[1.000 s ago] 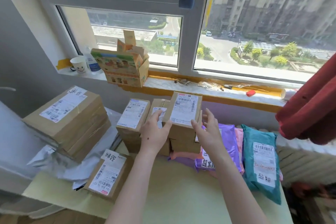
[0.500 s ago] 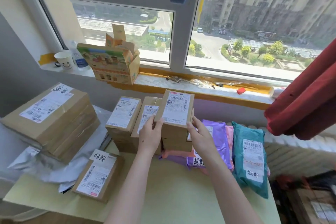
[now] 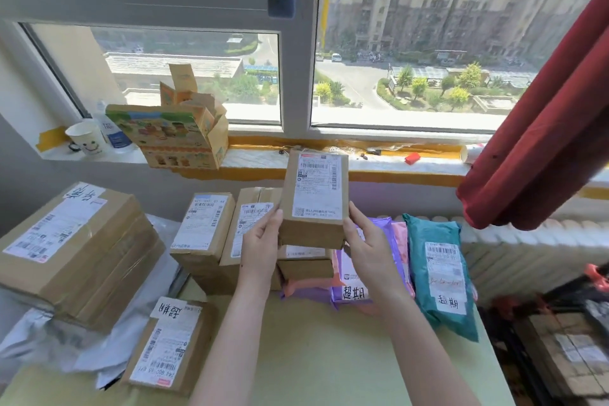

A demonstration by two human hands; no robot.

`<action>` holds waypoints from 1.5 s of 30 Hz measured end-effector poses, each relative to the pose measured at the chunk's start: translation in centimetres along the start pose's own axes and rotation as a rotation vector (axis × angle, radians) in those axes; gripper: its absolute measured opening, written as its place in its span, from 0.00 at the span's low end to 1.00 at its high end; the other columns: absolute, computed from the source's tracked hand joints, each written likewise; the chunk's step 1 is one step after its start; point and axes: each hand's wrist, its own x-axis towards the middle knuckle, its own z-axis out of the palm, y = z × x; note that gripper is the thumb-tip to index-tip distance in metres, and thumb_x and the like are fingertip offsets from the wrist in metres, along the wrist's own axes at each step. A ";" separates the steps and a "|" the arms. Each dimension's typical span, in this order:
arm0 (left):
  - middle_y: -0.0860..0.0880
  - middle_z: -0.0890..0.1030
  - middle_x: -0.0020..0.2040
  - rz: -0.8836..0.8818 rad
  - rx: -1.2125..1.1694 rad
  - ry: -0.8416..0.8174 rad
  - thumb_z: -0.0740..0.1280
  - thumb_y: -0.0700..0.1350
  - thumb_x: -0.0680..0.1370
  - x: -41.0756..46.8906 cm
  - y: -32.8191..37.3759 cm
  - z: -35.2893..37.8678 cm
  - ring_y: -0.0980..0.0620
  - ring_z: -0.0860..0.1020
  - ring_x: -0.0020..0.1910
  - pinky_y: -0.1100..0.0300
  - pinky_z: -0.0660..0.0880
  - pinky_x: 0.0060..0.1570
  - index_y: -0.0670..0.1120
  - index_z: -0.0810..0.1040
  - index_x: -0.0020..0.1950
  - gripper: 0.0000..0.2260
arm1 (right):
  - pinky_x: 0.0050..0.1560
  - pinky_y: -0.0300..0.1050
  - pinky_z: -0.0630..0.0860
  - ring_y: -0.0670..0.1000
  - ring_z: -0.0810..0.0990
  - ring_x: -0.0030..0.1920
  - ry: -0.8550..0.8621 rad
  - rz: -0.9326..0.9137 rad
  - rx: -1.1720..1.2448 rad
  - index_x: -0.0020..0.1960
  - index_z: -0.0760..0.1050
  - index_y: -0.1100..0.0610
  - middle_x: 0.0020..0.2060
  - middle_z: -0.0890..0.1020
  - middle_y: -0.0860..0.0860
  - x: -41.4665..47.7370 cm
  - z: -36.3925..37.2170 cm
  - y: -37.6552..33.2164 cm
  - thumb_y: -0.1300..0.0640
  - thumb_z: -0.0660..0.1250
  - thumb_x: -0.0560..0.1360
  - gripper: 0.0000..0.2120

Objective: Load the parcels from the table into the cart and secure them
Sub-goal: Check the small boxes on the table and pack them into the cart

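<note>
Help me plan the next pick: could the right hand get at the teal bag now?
Not right away, probably: the right hand grips the small box together with the left hand. The teal bag lies uncovered just beside it, nothing between.

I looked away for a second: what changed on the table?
The left hand and right hand closed on the small brown white-labelled cardboard box, gripped its sides and lifted it off the stack. The large taped cardboard box and teal plastic mailer bag stayed put.

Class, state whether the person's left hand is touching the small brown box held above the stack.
Touching. In the head view the left hand lies against the left side of the small brown box, with no gap visible.
</note>
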 end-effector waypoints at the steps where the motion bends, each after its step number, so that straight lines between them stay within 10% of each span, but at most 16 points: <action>1: 0.55 0.84 0.51 0.010 -0.023 -0.038 0.63 0.50 0.80 -0.2 0.3 0.2 0.51 0.79 0.57 0.58 0.76 0.54 0.56 0.81 0.53 0.07 | 0.65 0.48 0.73 0.41 0.75 0.64 0.022 0.000 0.039 0.72 0.68 0.44 0.64 0.77 0.40 -0.3 -0.4 -0.2 0.49 0.59 0.82 0.18; 16: 0.46 0.81 0.60 -0.030 -0.030 -0.580 0.79 0.52 0.64 -1.3 2.1 1.4 0.47 0.79 0.60 0.46 0.75 0.61 0.52 0.76 0.65 0.30 | 0.54 0.47 0.80 0.52 0.81 0.58 0.391 0.008 0.242 0.61 0.78 0.42 0.55 0.83 0.48 -9.5 -5.2 -2.5 0.46 0.77 0.68 0.22; 23: 0.44 0.81 0.60 -0.144 -0.033 -0.831 0.76 0.48 0.62 -3.3 0.5 4.2 0.44 0.80 0.58 0.49 0.75 0.58 0.48 0.78 0.62 0.28 | 0.57 0.51 0.79 0.53 0.81 0.57 0.533 0.030 0.322 0.63 0.76 0.45 0.58 0.80 0.53 -15.7 -6.9 -1.8 0.45 0.74 0.63 0.28; 28: 0.45 0.82 0.56 -0.224 -0.019 -1.014 0.74 0.43 0.62 -6.3 -0.2 6.9 0.52 0.83 0.43 0.60 0.80 0.36 0.48 0.80 0.55 0.21 | 0.58 0.53 0.79 0.53 0.81 0.57 0.667 0.048 0.317 0.63 0.76 0.46 0.58 0.80 0.53 -19.7 -8.2 -1.4 0.46 0.73 0.64 0.28; 32: 0.45 0.83 0.56 -0.267 0.055 -1.070 0.75 0.42 0.64 -8.7 -1.3 9.6 0.45 0.82 0.52 0.46 0.78 0.54 0.52 0.85 0.50 0.15 | 0.53 0.48 0.79 0.50 0.82 0.55 0.771 0.048 0.330 0.62 0.76 0.45 0.55 0.81 0.49 -22.8 -9.7 -1.0 0.44 0.74 0.61 0.29; 45: 0.50 0.85 0.46 -0.185 0.150 -1.259 0.73 0.56 0.58 -22.5 -6.0 18.6 0.50 0.82 0.45 0.55 0.77 0.47 0.50 0.81 0.55 0.27 | 0.53 0.51 0.78 0.49 0.81 0.54 0.979 0.051 0.419 0.60 0.78 0.46 0.50 0.83 0.46 -35.5 -18.7 1.7 0.45 0.74 0.61 0.27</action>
